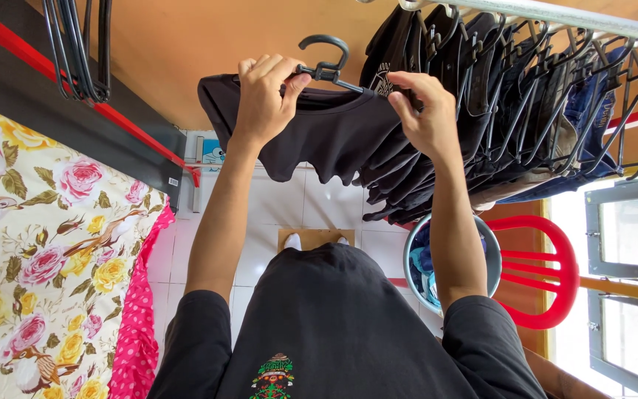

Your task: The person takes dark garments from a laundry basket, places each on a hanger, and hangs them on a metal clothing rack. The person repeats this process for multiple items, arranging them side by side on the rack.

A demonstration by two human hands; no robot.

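Observation:
A black T-shirt [319,137] hangs on a black plastic hanger [324,60] that I hold up in front of me. My left hand [263,100] grips the shirt's collar and shoulder at the hanger's left arm. My right hand [426,118] pinches the shirt's other shoulder on the hanger's right arm. Just to the right, a metal rail [555,15] carries several dark garments [496,103] on black hangers, touching the shirt's right side.
A floral bedsheet [46,251] and pink dotted cloth [138,325] lie at left. Empty black hangers [79,52] hang at top left. A basin of clothes [419,262] rests on a red plastic chair [544,266]. A window frame [629,281] is at right.

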